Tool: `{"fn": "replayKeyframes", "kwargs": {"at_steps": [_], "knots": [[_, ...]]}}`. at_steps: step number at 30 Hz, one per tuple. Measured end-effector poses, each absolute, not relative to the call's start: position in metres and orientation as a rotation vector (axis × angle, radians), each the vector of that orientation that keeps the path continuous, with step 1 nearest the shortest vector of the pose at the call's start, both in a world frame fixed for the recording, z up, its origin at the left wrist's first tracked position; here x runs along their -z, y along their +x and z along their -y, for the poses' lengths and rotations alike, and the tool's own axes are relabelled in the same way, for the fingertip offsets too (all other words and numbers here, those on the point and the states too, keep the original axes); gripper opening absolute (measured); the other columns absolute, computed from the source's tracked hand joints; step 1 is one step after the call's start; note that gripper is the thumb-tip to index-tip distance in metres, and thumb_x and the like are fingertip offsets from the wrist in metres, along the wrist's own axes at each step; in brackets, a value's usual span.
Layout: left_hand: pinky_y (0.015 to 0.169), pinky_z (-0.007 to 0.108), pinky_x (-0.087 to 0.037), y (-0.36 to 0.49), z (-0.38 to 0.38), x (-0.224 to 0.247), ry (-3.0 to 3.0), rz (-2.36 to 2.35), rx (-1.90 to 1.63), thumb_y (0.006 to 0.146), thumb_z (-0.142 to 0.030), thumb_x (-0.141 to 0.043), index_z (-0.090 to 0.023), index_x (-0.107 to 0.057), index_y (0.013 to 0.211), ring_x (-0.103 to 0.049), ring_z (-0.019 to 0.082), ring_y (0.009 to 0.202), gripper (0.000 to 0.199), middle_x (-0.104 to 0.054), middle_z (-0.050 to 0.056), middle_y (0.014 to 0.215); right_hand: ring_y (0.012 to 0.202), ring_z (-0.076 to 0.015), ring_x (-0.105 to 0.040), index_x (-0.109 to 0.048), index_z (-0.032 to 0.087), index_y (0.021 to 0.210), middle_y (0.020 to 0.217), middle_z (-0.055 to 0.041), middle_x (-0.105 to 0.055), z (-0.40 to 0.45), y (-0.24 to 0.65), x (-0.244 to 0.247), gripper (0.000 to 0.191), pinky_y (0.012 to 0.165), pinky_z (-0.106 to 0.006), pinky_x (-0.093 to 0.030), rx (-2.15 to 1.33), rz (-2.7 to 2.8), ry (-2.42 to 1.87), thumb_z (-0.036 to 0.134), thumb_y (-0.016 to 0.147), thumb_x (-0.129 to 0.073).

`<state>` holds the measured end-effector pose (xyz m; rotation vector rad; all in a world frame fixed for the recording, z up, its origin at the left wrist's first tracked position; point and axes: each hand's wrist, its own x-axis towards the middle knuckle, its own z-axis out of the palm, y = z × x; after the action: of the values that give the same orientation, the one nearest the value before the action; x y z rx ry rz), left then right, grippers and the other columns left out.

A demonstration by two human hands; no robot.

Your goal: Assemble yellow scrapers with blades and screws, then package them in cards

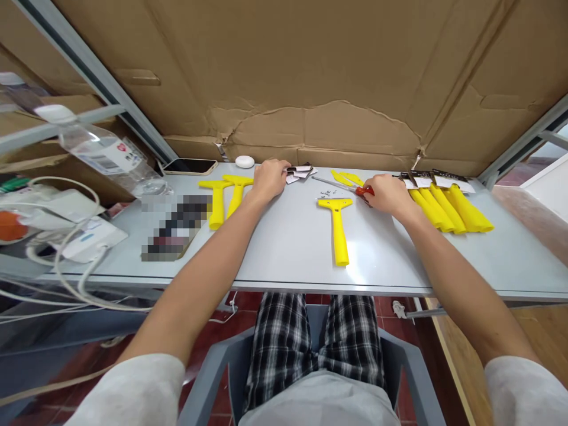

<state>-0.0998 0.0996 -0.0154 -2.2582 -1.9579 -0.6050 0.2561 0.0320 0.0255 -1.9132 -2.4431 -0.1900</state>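
Note:
My right hand (389,194) is closed around the red handle of a screwdriver (364,191), its shaft pointing left along the tabletop. My left hand (269,180) reaches to the back of the table, fingers bent together at a small pile of flat white-and-black pieces (300,173); what lies between the fingertips is hidden. Between my arms a yellow scraper (338,234) lies with its handle toward me. Just above its head are several tiny screws (328,193). Small flat yellow parts (346,177) lie behind the screwdriver.
Two yellow scrapers (217,204) lie beside my left forearm. Several yellow scrapers with black-and-white cards (444,207) line up at right. A phone (190,167), white oval case (245,161), pixelated object (177,228), plastic bottle (110,155) and white cables (66,248) are at left. Cardboard (310,71) stands behind.

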Motion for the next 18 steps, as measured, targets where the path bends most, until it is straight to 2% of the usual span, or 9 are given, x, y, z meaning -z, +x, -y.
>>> {"fn": "replayKeyframes", "kwargs": {"at_steps": [4, 8, 11, 13, 15, 18], "knots": [[0.109, 0.054, -0.049, -0.100, -0.098, 0.009, -2.224, 1.862, 0.792, 0.107, -0.019, -0.056, -0.023, -0.083, 0.137, -0.068, 0.037, 0.128, 0.040, -0.080, 0.015, 0.136, 0.117, -0.0353, -0.075, -0.086, 0.022, 0.122, 0.121, -0.0152, -0.084, -0.041, 0.272, -0.020, 0.032, 0.094, -0.042, -0.053, 0.220, 2.374, -1.926, 0.022, 0.100, -0.062], [0.111, 0.051, -0.046, -0.088, -0.091, 0.004, -2.267, 1.531, 1.085, 0.112, -0.021, -0.056, -0.024, -0.080, 0.137, -0.064, 0.028, 0.121, 0.035, -0.079, 0.009, 0.128, 0.123, -0.0387, -0.074, -0.086, 0.019, 0.123, 0.129, -0.0179, -0.082, -0.047, 0.283, -0.019, 0.034, 0.101, -0.048, -0.054, 0.189, 2.252, -1.865, 0.023, 0.099, -0.063], [0.103, 0.048, -0.050, -0.069, -0.080, 0.004, -2.359, 1.269, 1.165, 0.114, -0.029, -0.056, -0.026, -0.081, 0.135, -0.065, 0.029, 0.113, 0.034, -0.079, 0.010, 0.117, 0.109, -0.0327, -0.077, -0.083, 0.018, 0.126, 0.125, -0.0165, -0.082, -0.045, 0.277, -0.021, 0.034, 0.103, -0.048, -0.056, 0.002, 2.113, -1.587, 0.030, 0.101, -0.065], [0.099, 0.047, -0.052, -0.055, -0.072, 0.004, -2.465, 1.175, 1.137, 0.113, -0.033, -0.056, -0.027, -0.081, 0.135, -0.067, 0.030, 0.109, 0.034, -0.079, 0.012, 0.115, 0.092, -0.0254, -0.078, -0.079, 0.019, 0.134, 0.116, -0.0119, -0.084, -0.040, 0.266, -0.021, 0.037, 0.093, -0.042, -0.060, -0.276, 2.006, -1.366, 0.033, 0.102, -0.068], [0.097, 0.047, -0.054, -0.046, -0.064, 0.004, -2.569, 1.114, 1.077, 0.113, -0.034, -0.054, -0.026, -0.082, 0.135, -0.068, 0.030, 0.106, 0.036, -0.080, 0.012, 0.113, 0.081, -0.0210, -0.076, -0.076, 0.021, 0.135, 0.108, -0.0090, -0.084, -0.034, 0.254, -0.019, 0.038, 0.074, -0.035, -0.061, -0.625, 1.895, -1.217, 0.042, 0.104, -0.070], [0.101, 0.049, -0.054, -0.041, -0.054, 0.001, -2.723, 1.080, 0.974, 0.113, -0.037, -0.055, -0.029, -0.086, 0.127, -0.069, 0.031, 0.109, 0.035, -0.083, 0.012, 0.115, 0.074, -0.0159, -0.072, -0.078, 0.020, 0.111, 0.099, -0.0085, -0.081, -0.028, 0.242, -0.013, 0.037, 0.057, -0.026, -0.055, -0.963, 1.742, -1.151, 0.056, 0.104, -0.074]]}}
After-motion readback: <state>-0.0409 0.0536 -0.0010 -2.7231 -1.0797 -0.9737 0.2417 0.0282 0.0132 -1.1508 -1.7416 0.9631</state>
